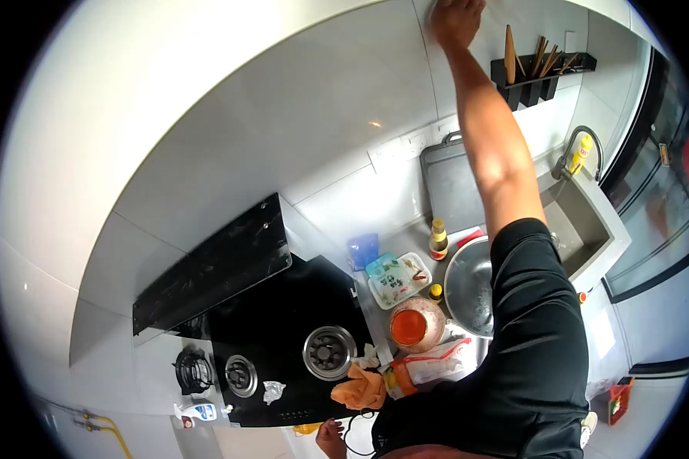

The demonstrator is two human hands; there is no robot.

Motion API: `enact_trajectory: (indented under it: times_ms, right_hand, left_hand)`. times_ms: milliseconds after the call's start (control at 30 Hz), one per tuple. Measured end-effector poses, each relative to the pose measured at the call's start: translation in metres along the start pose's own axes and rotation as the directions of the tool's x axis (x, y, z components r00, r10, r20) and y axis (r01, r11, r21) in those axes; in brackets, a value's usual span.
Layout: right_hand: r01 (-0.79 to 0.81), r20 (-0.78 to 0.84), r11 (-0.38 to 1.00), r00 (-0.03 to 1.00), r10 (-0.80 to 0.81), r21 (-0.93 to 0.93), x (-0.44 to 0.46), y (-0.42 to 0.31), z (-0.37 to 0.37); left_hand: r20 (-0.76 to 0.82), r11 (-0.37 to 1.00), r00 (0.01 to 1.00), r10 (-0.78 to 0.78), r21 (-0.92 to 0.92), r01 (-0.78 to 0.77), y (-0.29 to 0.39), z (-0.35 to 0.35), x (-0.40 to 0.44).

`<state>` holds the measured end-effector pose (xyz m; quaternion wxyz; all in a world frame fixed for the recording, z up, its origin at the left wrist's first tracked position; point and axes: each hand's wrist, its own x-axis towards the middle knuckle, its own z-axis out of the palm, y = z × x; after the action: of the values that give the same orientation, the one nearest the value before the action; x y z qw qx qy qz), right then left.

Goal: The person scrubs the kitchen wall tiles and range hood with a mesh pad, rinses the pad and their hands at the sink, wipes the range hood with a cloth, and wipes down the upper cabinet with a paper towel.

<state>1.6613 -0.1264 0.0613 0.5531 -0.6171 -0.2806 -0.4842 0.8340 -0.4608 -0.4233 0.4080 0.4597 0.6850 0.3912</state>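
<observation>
My right hand [457, 21] is raised at the top edge, by the tiled wall under the white cabinet. Its fingers are curled and partly cut off; anything in them is hidden. Low in the view, my left hand [331, 438] is beside the stove's front edge, fingers loosely bent and apart, holding nothing visible. Nearest to it are an orange cloth [360, 388] and a thin black cable [350, 437]. Under my right arm stand a large metal basin [467, 287], a sauce bottle [438, 241] and a pinkish bowl [429, 336] with an orange-red inside.
A black stove [283, 321] with metal burners spans the left. At the right are a sink [578, 222] with a black faucet and a utensil rack [540, 76]. A dark board [448, 183] leans on the wall. Food packages [436, 363] and a spray bottle [199, 411] are also visible.
</observation>
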Motion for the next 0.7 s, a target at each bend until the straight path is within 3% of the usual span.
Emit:
enact_trajectory:
  times_ms: [67,167,233,267,333,367,400,433,500,533,633,700]
  right_hand:
    - [0.040,0.037,0.998,0.998,-0.042,0.058,-0.020,-0.047,-0.006]
    - [0.339,0.129,0.927,0.924,-0.360,0.159,-0.074,-0.127,-0.002]
    - [0.541,0.123,0.817,0.814,-0.568,0.198,-0.088,-0.128,0.001]
    - [0.545,0.124,0.817,0.812,-0.570,0.187,-0.073,-0.115,-0.012]
    - [0.393,0.430,0.836,0.725,-0.537,0.382,-0.039,-0.079,-0.040]
    - [0.148,0.328,0.959,0.918,-0.224,0.240,-0.035,-0.068,-0.035]
    - [-0.084,0.375,0.992,0.926,0.043,0.092,-0.022,-0.046,-0.022]
    - [0.040,0.211,0.999,0.977,-0.044,0.023,-0.010,-0.011,-0.003]
    - [0.103,0.048,0.938,0.995,-0.092,-0.330,0.001,0.037,0.028]
    - [0.105,0.050,0.940,0.994,-0.094,-0.324,-0.005,0.029,0.027]
    - [-0.177,-0.105,0.979,0.977,0.188,0.101,-0.045,0.008,0.026]
    - [-0.100,-0.063,0.995,0.993,0.101,0.030,-0.106,-0.034,0.037]
  left_hand:
    - [0.034,1.000,0.999,0.019,0.023,-0.020,0.007,0.002,0.003]
    - [0.191,0.992,0.973,0.128,-0.034,-0.124,0.070,0.031,0.017]
    - [0.234,0.987,0.960,0.156,-0.006,-0.159,0.098,0.047,0.025]
    - [0.227,0.992,0.967,0.119,0.011,-0.125,0.104,0.050,0.027]
    - [0.222,0.994,0.969,0.107,-0.003,-0.109,0.100,0.047,0.030]
    - [0.205,0.997,0.975,0.082,-0.022,-0.079,0.092,0.042,0.026]
    - [0.202,0.997,0.978,0.053,-0.072,-0.039,0.078,0.036,0.025]
    - [0.181,0.999,0.982,0.045,-0.039,-0.038,0.069,0.030,0.020]
    - [0.150,0.998,0.987,0.054,-0.025,-0.051,0.050,0.017,0.014]
    - [0.125,0.999,0.992,0.032,-0.043,-0.027,0.042,0.013,0.012]
    - [0.094,0.993,0.994,0.053,-0.115,-0.042,0.033,0.007,0.009]
    - [0.093,0.994,0.995,0.047,-0.106,-0.037,0.049,0.011,0.007]
